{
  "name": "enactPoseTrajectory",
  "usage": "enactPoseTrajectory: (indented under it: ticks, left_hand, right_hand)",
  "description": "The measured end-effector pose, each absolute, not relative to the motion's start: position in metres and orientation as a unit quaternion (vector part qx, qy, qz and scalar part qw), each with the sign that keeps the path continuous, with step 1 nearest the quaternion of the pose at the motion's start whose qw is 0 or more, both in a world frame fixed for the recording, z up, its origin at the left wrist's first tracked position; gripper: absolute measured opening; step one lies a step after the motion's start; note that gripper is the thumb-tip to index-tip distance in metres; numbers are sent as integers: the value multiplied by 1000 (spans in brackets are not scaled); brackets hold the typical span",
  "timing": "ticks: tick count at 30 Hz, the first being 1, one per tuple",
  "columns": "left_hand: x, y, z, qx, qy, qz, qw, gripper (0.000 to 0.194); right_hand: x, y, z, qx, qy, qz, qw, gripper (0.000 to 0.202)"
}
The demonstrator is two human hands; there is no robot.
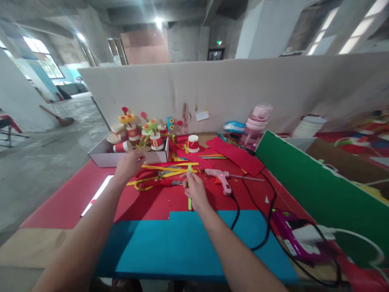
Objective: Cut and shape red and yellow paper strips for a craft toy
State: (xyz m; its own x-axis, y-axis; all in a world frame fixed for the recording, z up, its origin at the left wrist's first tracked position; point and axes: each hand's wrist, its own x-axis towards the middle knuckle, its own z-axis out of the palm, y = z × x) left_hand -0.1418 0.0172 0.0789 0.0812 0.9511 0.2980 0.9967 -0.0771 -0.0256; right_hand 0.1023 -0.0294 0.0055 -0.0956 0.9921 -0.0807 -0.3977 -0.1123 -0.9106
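My right hand has its fingers closed on a light green paper strip, which stands lengthwise over the red sheet. The strip's upper part crosses the right end of some yellow paper strips. At the left end of these strips is my left hand, thumb and fingers pinched together; the exact contact is hard to make out. Scissors with yellow handles lie beneath the strips, beside a red-handled tool. A pink glue gun rests just right of my right hand.
A white box at the back left holds paper-cup figures. Another paper cup stands behind the strips. Black cable loops on the right near a purple device. A green panel borders the right side.
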Motion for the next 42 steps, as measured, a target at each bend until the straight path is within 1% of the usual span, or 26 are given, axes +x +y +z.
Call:
enactPoseTrajectory:
  ticks: [3, 4, 5, 7, 9, 12, 16, 19, 23, 27, 30, 32, 35, 37, 39, 42]
  left_hand:
    - [-138, 4, 73, -774, -630, -61, 2, 25]
    - [-132, -2, 67, -797, -602, -45, -23, 25]
    - [-126, -8, 60, -818, -572, -42, -25, 23]
    - [-112, -22, 46, -837, -544, -52, 22, 23]
    - [-99, -35, 34, -826, -554, -69, 78, 26]
    - [-89, -47, 27, -819, -560, -65, 106, 21]
    - [-93, -39, 39, -816, -560, -47, 139, 22]
    - [-108, -17, 53, -791, -588, -61, 156, 25]
    - [-131, 16, 57, -781, -602, -95, 137, 33]
    - [-149, 25, 53, -787, -597, -89, 131, 31]
    - [-156, 16, 55, -775, -608, -100, 137, 25]
    - [-154, 8, 57, -782, -612, -73, 94, 25]
    - [-144, -3, 53, -810, -586, 5, 14, 25]
    - [-135, -8, 47, -811, -583, 30, 20, 24]
    - [-128, -11, 42, -805, -590, 32, 43, 23]
    - [-126, -10, 39, -813, -579, 28, 47, 20]
  right_hand:
    - [104, -28, 5, -380, -365, 647, 551, 41]
    - [104, -28, 5, -381, -366, 648, 549, 40]
    - [104, -28, 5, -383, -367, 647, 548, 40]
    - [104, -28, 4, -389, -369, 641, 549, 40]
    - [104, -28, 2, -391, -370, 637, 552, 40]
    - [103, -28, 1, -387, -373, 636, 553, 40]
    - [103, -30, 2, -391, -383, 630, 551, 41]
    - [103, -31, 5, -398, -385, 627, 548, 41]
    - [103, -31, 8, -398, -377, 634, 546, 42]
    - [103, -32, 8, -389, -376, 640, 546, 43]
    - [102, -33, 10, -383, -372, 649, 542, 45]
    - [102, -34, 12, -383, -371, 654, 536, 45]
    - [103, -35, 14, -383, -371, 657, 533, 45]
    - [103, -34, 13, -384, -370, 653, 537, 43]
    - [104, -32, 11, -387, -367, 649, 543, 43]
    - [105, -30, 8, -388, -365, 647, 546, 43]
